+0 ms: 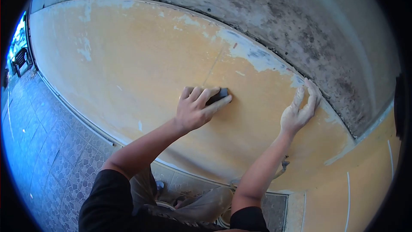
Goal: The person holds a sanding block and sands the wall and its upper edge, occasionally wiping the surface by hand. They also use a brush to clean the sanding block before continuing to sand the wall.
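Observation:
My left hand point(195, 108) is closed around a dark sanding block point(217, 97), which it presses against the yellow-painted wall point(150, 56) near the middle of the view. Thumb and fingers lie along the block's sides and hide part of it. Farther right, my right hand point(299, 109) rests against the wall's upper border, fingers stretched and slightly curled, with nothing seen in them. Pale dust coats its fingers. White patches point(253, 56) of bare or filled surface show along the upper border between the hands, and a thin line runs down the paint above the block.
A rough grey, stained surface point(274, 17) lies beyond the wall's upper border. Below my right forearm a tap-like fitting point(284, 164) sticks out. Patterned tile floor point(77, 163) spreads at lower left, with a dark chair point(20, 60) at far left. My bent legs are underneath.

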Demonstrator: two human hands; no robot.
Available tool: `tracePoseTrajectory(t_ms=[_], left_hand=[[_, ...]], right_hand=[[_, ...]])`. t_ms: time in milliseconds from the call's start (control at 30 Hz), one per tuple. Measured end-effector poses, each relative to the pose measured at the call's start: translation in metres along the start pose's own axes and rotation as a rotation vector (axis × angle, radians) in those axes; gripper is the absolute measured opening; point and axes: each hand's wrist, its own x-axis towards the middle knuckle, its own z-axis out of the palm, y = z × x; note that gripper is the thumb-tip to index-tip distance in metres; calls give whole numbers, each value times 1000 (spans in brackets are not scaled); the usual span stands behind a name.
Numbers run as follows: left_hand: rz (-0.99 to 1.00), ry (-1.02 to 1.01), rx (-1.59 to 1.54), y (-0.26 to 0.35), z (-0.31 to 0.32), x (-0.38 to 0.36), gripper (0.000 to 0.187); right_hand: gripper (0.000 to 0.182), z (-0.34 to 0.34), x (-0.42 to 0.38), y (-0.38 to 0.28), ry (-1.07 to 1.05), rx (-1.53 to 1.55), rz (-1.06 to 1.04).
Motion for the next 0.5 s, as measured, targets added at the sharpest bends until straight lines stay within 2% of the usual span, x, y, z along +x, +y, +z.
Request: tracePoseTrajectory(t_ms=[67,133,233,333,367,467,500], left_hand=[[-89,63,51,-14,-4,40,44],[-237,303,47,-36,-7,103,45],[-343,400,51,-21,15,96,51],[-159,60,-29,31,21,-16,57],[-160,37,-50,35,21,-45,58],[-167,61,-30,11,8,-33,56],[-224,114,0,-3,3,-7,47]], right_hand=[[27,-5,0,1,-33,-33,-16],[27,-6,2,3,-52,-24,-34],[26,-5,0,-2,-46,-17,-9],[27,-1,-1,-5,-20,-59,29],[28,0,-2,-2,-18,-58,18],[30,-6,0,-4,-62,-13,38],[30,-9,-1,-3,-79,-22,37]])
